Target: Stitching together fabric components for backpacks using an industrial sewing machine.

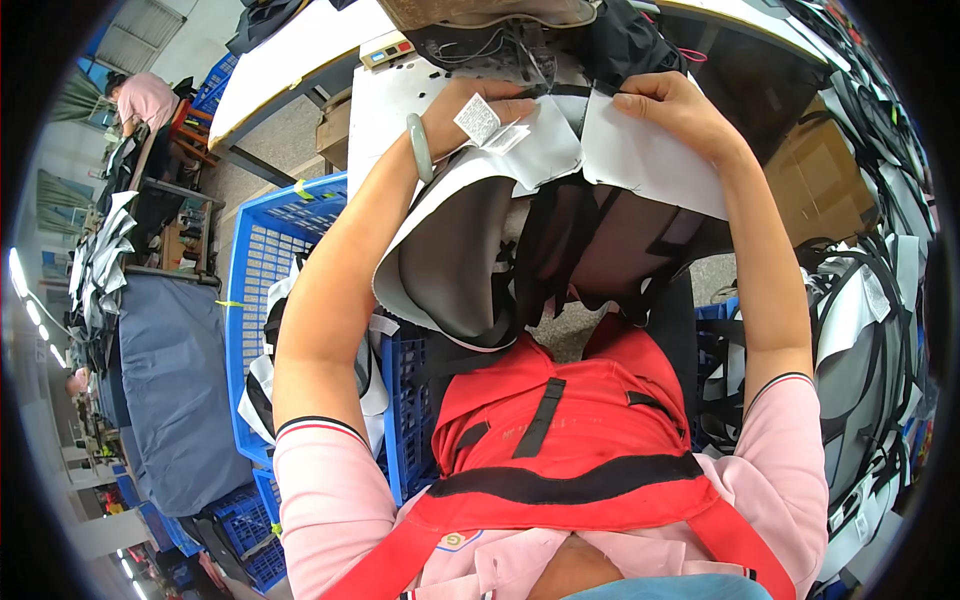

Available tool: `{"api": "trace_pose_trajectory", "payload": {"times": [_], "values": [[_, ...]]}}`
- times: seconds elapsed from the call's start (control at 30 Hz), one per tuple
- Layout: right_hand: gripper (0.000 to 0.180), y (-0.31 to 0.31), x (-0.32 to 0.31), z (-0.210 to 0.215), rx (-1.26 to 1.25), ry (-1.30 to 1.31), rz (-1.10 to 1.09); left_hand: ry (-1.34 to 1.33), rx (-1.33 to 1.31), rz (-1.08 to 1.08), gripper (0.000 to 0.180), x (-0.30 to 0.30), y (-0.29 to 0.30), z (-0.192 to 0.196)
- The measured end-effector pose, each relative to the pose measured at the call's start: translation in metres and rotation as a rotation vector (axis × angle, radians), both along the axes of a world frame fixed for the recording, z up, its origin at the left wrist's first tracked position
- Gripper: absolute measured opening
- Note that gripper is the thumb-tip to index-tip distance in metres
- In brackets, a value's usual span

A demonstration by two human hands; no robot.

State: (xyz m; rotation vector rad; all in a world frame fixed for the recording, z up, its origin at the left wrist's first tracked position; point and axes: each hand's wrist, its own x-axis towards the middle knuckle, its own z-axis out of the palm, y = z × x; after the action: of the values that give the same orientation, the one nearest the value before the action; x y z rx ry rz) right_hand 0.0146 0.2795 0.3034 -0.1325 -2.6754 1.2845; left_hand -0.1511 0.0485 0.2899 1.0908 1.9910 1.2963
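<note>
A half-sewn piece of white panels and sheer black mesh (450, 260) hangs between my hands, over the near edge of the sewing table. My left hand (470, 115), a pale green bangle at its wrist, grips the upper edge of the left white panel (545, 145). A white printed label (478, 118) stands out beside those fingers. My right hand (680, 112) pinches the top edge of the right white panel (640, 150) between thumb and fingers. Just beyond the fabric is a sewing machine (490, 12), partly cut off by the view's upper rim; its needle area is hard to make out.
A blue plastic crate (240, 330) with fabric pieces stands at my left. Black-and-white pieces are heaped (870, 320) at my right, by a cardboard box (820, 180). A power strip (388, 52) lies on the white tabletop (375, 110). Another person (145, 100) works far left.
</note>
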Motion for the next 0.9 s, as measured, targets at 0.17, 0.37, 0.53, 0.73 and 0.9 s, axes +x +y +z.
{"api": "trace_pose_trajectory", "payload": {"times": [0.17, 0.37, 0.53, 0.73, 0.9], "values": [[0.037, 0.000, -0.003, 0.003, -0.039, -0.113, -0.026, 0.053, -0.056, 0.028, 0.046, -0.006, 0.005, -0.001], [0.036, 0.004, -0.001, 0.000, 0.041, -0.063, -0.053, 0.058, -0.005, -0.014, 0.047, -0.010, 0.003, -0.010], [0.037, 0.007, 0.001, -0.002, 0.033, 0.010, -0.014, 0.068, -0.025, 0.087, 0.046, -0.012, 0.005, -0.005], [0.034, 0.011, 0.012, -0.004, -0.071, -0.003, -0.024, -0.152, 0.029, 0.036, 0.047, 0.003, -0.021, 0.006], [0.029, -0.014, 0.045, -0.026, -0.123, 0.056, 0.017, -0.424, -0.006, -0.031, 0.042, 0.054, -0.049, -0.015]]}}
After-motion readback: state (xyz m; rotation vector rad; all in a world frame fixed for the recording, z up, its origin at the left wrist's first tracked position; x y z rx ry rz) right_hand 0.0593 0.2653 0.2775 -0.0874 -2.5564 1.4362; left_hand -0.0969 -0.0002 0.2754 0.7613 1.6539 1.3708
